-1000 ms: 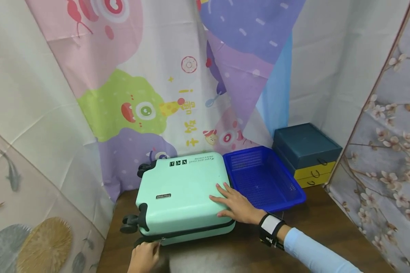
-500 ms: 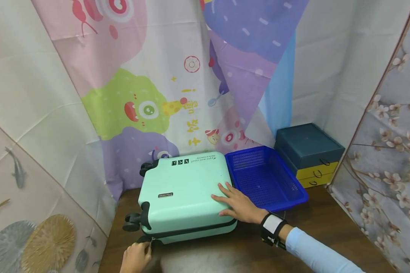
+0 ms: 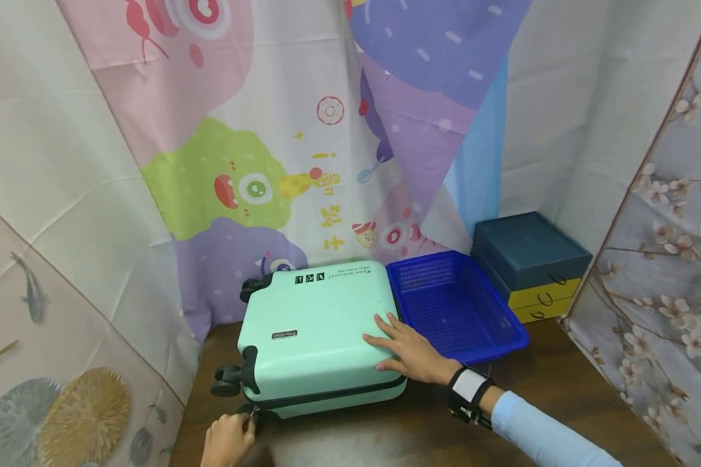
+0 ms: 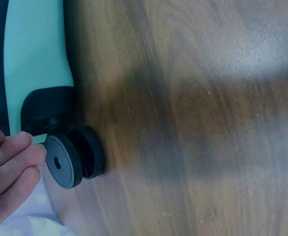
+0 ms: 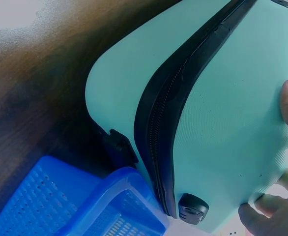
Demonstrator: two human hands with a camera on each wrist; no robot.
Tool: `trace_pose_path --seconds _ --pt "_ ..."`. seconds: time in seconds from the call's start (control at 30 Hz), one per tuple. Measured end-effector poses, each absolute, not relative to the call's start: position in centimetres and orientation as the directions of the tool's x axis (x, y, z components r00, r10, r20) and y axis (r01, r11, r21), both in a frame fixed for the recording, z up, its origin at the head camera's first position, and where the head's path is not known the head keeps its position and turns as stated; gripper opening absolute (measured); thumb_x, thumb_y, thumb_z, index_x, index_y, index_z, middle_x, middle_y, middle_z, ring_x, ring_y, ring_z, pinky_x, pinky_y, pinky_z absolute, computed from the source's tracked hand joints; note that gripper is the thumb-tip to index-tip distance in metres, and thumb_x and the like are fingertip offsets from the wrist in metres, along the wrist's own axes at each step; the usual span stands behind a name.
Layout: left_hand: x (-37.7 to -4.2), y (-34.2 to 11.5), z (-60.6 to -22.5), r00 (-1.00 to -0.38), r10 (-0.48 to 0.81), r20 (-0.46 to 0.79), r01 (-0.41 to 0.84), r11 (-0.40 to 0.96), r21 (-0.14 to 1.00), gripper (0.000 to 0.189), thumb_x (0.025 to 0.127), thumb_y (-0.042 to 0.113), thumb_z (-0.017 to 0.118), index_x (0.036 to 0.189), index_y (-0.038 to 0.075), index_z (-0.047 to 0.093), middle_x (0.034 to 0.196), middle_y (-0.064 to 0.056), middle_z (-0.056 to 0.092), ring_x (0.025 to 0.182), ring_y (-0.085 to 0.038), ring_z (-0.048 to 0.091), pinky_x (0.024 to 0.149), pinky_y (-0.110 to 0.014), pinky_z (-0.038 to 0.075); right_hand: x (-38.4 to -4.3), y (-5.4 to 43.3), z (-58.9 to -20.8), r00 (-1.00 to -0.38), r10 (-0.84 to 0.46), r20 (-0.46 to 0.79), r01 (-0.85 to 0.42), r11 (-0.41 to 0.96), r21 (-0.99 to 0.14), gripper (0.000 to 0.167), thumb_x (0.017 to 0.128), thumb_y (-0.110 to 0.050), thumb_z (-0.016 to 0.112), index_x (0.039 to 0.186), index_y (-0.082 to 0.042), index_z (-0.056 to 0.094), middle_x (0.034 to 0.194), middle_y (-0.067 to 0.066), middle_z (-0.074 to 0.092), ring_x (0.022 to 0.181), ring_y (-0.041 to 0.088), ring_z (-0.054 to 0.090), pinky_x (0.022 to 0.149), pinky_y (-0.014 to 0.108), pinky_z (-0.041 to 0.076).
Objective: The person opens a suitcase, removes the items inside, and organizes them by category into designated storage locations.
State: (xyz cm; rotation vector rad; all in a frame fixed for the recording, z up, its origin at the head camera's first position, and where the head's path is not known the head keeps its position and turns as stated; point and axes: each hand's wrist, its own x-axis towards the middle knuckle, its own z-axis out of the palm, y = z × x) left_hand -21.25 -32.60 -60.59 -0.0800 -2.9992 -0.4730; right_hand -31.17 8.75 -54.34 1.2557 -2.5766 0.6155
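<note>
A mint-green suitcase [image 3: 321, 324] lies flat on the wooden table, its wheels to the left. At its front left corner my left hand [image 3: 228, 438] pinches a small metal zipper pull [image 3: 255, 410]. In the left wrist view the fingers [image 4: 16, 167] are beside a black wheel [image 4: 64, 161], and the pull is hidden. My right hand [image 3: 411, 353] rests on the lid's right side with its fingers spread. The black zipper [image 5: 158, 110] runs along the suitcase's side in the right wrist view, its teeth together in the part that shows.
A blue plastic basket [image 3: 403, 259] stands against the suitcase's right side. Behind it on the right are stacked dark teal and yellow boxes [image 3: 528, 250] with cord handles. Printed curtains [image 3: 327, 130] hang around the table [image 3: 444, 428].
My left hand has drawn the zipper pull leftward along the front edge to the wheel corner. The right hand stays on the lid, and the view has shifted slightly.
</note>
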Motion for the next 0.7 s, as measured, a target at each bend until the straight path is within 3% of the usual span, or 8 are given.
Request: trace_pose_path --seconds 0.27,0.5,0.7 --pt "-21.8 -33.6 -60.4 -0.997 -0.015 0.075 0.010 0.946 0.325 0.023 0.083 0.006 0.059 0.061 0.011 0.061 0.054 0.004 0.051 0.048 -0.017 0.047 0.047 -0.041 0.042 -31.0 8.7 -54.0 -0.601 -0.702 0.381 -0.799 0.542 -0.260 0.065 0.089 -0.035 0.071 0.146 -0.013 0.050 0.155 0.026 0.029 0.139 0.052 0.025 0.104 0.062 0.033" --pt "-22.4 -34.4 -60.1 -0.998 -0.030 0.053 -0.011 0.942 0.335 0.033 0.082 0.006 0.058 0.054 0.015 0.043 0.052 0.005 0.038 0.050 -0.017 0.037 0.047 -0.035 0.032 -31.0 8.5 -54.4 -0.610 -0.700 0.372 -0.792 0.541 -0.282 0.063 0.090 -0.035 0.069 0.147 -0.014 0.050 0.156 0.025 0.028 0.141 0.051 0.023 0.104 0.063 0.032" --pt "-22.2 -34.0 -60.1 -0.997 0.065 0.039 0.073 0.958 0.278 0.020 0.074 0.001 0.061 0.060 0.012 0.050 0.057 0.004 0.042 0.052 -0.017 0.038 0.048 -0.038 0.037 -31.6 8.8 -54.3 -0.604 -0.703 0.376 -0.797 0.537 -0.277 0.062 0.090 -0.034 0.069 0.146 -0.013 0.051 0.155 0.026 0.029 0.140 0.052 0.024 0.104 0.063 0.032"
